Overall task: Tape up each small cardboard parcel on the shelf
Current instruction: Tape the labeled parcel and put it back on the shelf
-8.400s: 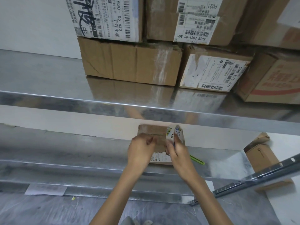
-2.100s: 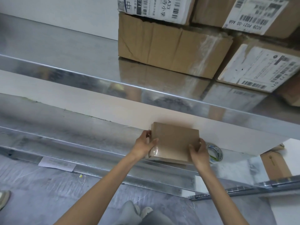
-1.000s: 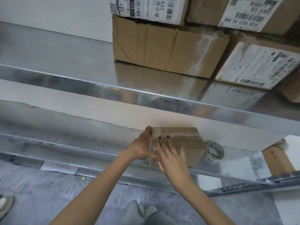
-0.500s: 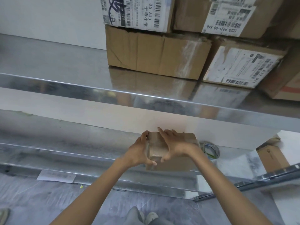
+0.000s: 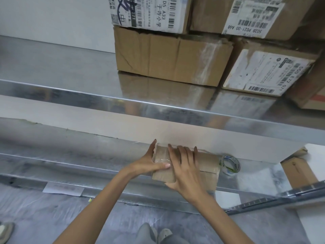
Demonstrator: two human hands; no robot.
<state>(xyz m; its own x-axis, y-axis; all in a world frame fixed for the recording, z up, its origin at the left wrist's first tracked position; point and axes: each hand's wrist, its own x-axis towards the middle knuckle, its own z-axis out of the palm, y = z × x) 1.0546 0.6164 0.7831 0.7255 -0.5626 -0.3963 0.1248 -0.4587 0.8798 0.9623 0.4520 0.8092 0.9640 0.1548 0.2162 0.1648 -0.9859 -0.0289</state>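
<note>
Since a moment ago the right hand (image 5: 184,170) has flattened, fingers straight, pressing the parcel (image 5: 208,167) on the lower shelf (image 5: 79,155). Left hand (image 5: 149,164) grips its left end; tape roll (image 5: 230,163) just beside.

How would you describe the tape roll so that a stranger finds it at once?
Find the lower steel shelf, beneath the one loaded with large cardboard cartons. Just right of the small brown cardboard parcel sits a tape roll with a white-and-green core, the only round thing there.
</note>
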